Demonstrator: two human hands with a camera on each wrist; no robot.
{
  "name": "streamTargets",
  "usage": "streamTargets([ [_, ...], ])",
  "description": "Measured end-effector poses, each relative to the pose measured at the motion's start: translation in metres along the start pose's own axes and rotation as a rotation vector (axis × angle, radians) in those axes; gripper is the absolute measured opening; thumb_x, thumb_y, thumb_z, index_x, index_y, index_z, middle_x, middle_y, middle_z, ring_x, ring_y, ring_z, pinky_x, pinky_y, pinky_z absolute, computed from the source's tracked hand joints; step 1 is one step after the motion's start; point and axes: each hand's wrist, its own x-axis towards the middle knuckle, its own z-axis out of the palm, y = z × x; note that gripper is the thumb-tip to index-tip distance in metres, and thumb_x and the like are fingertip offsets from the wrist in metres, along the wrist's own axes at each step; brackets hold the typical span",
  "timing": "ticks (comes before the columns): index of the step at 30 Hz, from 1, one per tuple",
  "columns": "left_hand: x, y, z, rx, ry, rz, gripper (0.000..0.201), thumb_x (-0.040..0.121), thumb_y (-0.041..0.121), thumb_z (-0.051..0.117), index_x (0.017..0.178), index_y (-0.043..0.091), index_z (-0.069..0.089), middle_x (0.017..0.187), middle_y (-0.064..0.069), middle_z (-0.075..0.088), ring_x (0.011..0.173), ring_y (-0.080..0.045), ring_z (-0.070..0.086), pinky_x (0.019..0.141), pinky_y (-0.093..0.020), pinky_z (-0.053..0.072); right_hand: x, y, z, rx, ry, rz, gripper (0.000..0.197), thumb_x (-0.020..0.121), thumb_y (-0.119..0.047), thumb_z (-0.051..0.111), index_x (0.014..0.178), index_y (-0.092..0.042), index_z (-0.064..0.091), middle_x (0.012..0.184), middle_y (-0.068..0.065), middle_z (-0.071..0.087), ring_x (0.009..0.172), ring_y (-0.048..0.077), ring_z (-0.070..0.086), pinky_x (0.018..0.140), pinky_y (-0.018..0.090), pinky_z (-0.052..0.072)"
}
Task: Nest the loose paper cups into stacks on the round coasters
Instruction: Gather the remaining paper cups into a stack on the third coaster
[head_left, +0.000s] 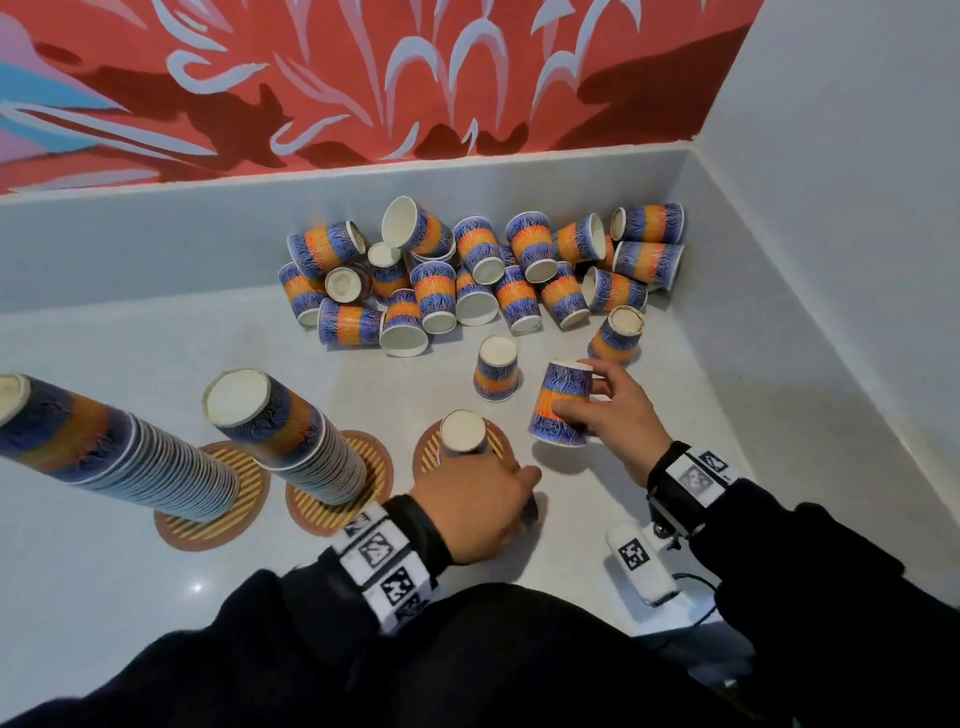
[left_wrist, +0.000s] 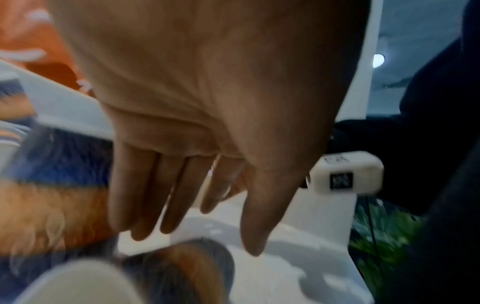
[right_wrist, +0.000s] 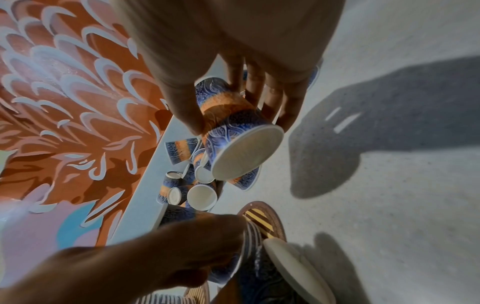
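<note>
My left hand (head_left: 478, 506) sits low over the short stack (head_left: 462, 434) on the right-hand coaster (head_left: 498, 441), fingers wrapped about its lower part; the wrist view is too blurred to confirm the grip. My right hand (head_left: 618, 415), just right of that coaster, pinches one inverted cup (head_left: 561, 402) between thumb and fingers, tilted, rim clear of the surface. Two tall stacks (head_left: 291, 431) lean on the coasters (head_left: 213, 525) towards the left edge. Pale grey floor (head_left: 156, 582). Farther on, two lone inverted cups (head_left: 496, 374) stand; beyond, the loose pile (head_left: 483, 270) lies against the back wall's base, near the right corner. Red mural (head_left: 311, 78) above.
</note>
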Motion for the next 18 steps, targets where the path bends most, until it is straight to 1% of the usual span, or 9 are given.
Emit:
streamTargets([
  [2, 0.013, 0.011, 0.014, 0.075, -0.092, -0.064, 0.042, 0.100, 0.027, 0.053, 0.137, 0.007, 0.048, 0.109, -0.015, 0.066, 0.092, -0.038, 0.067, 0.067, -0.045, 0.055, -0.001, 0.003, -0.002, 0.025, 0.022, 0.011, 0.057, 0.085, 0.000, 0.083, 0.131, -0.020, 0.057, 0.116, 0.005, 0.067, 0.109, 0.025, 0.070, 0.089, 0.044, 0.063],
  [4, 0.020, 0.019, 0.022, 0.113, -0.166, -0.106, 0.041, 0.102, 0.017, 0.051, 0.139, 0.002, 0.043, 0.105, -0.018, 0.066, 0.088, -0.039, 0.067, 0.061, -0.041, 0.048, -0.002, 0.007, -0.006, 0.025, 0.033, 0.016, 0.058, 0.084, -0.001, 0.084, 0.132, -0.020, 0.058, 0.118, 0.006, 0.068, 0.111, 0.026, 0.071, 0.090, 0.044, 0.063],
  [6, 0.022, 0.024, 0.020, 0.121, -0.216, -0.104, 0.044, 0.101, 0.015, 0.055, 0.140, 0.001, 0.040, 0.106, -0.018, 0.066, 0.087, -0.039, 0.068, 0.062, -0.042, 0.050, -0.004, 0.011, -0.011, 0.025, 0.040, 0.016, 0.061, 0.083, -0.005, 0.086, 0.135, -0.021, 0.058, 0.124, 0.009, 0.068, 0.113, 0.027, 0.071, 0.093, 0.048, 0.063],
  [8, 0.020, 0.027, 0.009, 0.076, -0.193, -0.074, 0.044, 0.100, 0.022, 0.059, 0.137, 0.004, 0.043, 0.114, -0.016, 0.065, 0.093, -0.039, 0.068, 0.068, -0.044, 0.055, -0.006, 0.013, -0.016, 0.038, 0.066, -0.002, 0.065, 0.081, -0.008, 0.089, 0.137, -0.023, 0.059, 0.127, 0.008, 0.069, 0.114, 0.027, 0.072, 0.095, 0.050, 0.062],
  [10, 0.014, 0.020, -0.010, -0.061, -0.103, -0.027, 0.056, 0.093, 0.031, 0.068, 0.140, 0.011, 0.044, 0.122, -0.011, 0.062, 0.102, -0.035, 0.066, 0.078, -0.046, 0.058, -0.008, 0.011, -0.023, 0.093, 0.133, -0.055, 0.065, 0.082, -0.006, 0.088, 0.138, -0.021, 0.059, 0.128, 0.008, 0.069, 0.112, 0.025, 0.073, 0.093, 0.047, 0.063],
  [11, 0.009, 0.015, -0.023, -0.185, -0.024, -0.016, 0.064, 0.088, 0.034, 0.073, 0.143, 0.017, 0.044, 0.126, -0.007, 0.061, 0.106, -0.030, 0.065, 0.084, -0.045, 0.057, -0.008, 0.008, -0.026, 0.130, 0.177, -0.084, 0.065, 0.083, -0.003, 0.086, 0.139, -0.020, 0.058, 0.129, 0.008, 0.068, 0.110, 0.022, 0.074, 0.092, 0.045, 0.063],
  [13, -0.005, 0.002, -0.053, -0.489, 0.224, -0.036, 0.070, 0.081, 0.035, 0.079, 0.142, 0.030, 0.046, 0.128, 0.004, 0.062, 0.111, -0.019, 0.063, 0.091, -0.041, 0.055, -0.008, 0.002, -0.032, 0.201, 0.252, -0.134, 0.063, 0.085, 0.001, 0.083, 0.139, -0.016, 0.056, 0.131, 0.009, 0.068, 0.103, 0.015, 0.076, 0.089, 0.042, 0.064],
  [16, -0.026, -0.020, -0.084, -0.755, 0.579, -0.143, 0.071, 0.076, 0.029, 0.091, 0.134, 0.032, 0.049, 0.126, 0.014, 0.063, 0.112, -0.008, 0.063, 0.093, -0.033, 0.055, -0.008, -0.010, -0.035, 0.280, 0.287, -0.178, 0.061, 0.087, 0.004, 0.079, 0.140, -0.014, 0.055, 0.135, 0.011, 0.066, 0.100, 0.011, 0.077, 0.082, 0.035, 0.065],
  [18, -0.029, -0.032, -0.086, -0.832, 0.666, -0.212, 0.073, 0.074, 0.026, 0.093, 0.132, 0.031, 0.050, 0.124, 0.017, 0.063, 0.113, -0.006, 0.064, 0.094, -0.036, 0.057, -0.010, -0.019, -0.028, 0.306, 0.259, -0.213, 0.061, 0.088, 0.004, 0.078, 0.141, -0.014, 0.054, 0.136, 0.011, 0.066, 0.104, 0.013, 0.076, 0.080, 0.031, 0.063],
])
